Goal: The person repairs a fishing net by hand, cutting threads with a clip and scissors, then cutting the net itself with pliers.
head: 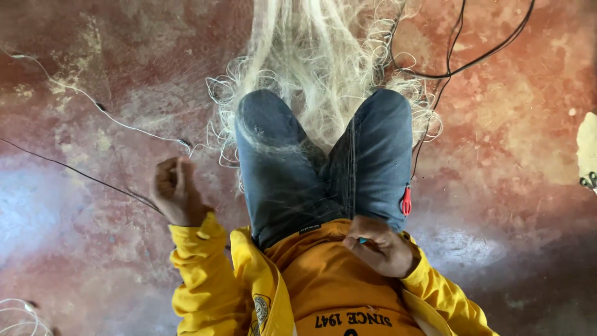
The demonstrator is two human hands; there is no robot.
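Observation:
I sit on the floor with my knees in blue jeans (373, 155) raised in front of me. A pale, fine fishing net (311, 56) lies bunched over my knees and spreads away across the floor. My left hand (176, 193) is out to the left, closed in a fist around a thin white line (112, 115) that trails off to the far left. Against my lap, my right hand (380, 247) is curled around a small blue tool (362, 240), of which only the tip shows.
A small red object (405, 201) hangs by my right thigh. Black cords (472, 62) cross the stained reddish concrete floor (510, 155) at top right, and a dark thin line (74, 171) runs along the left. Coiled white line (18, 314) lies at bottom left.

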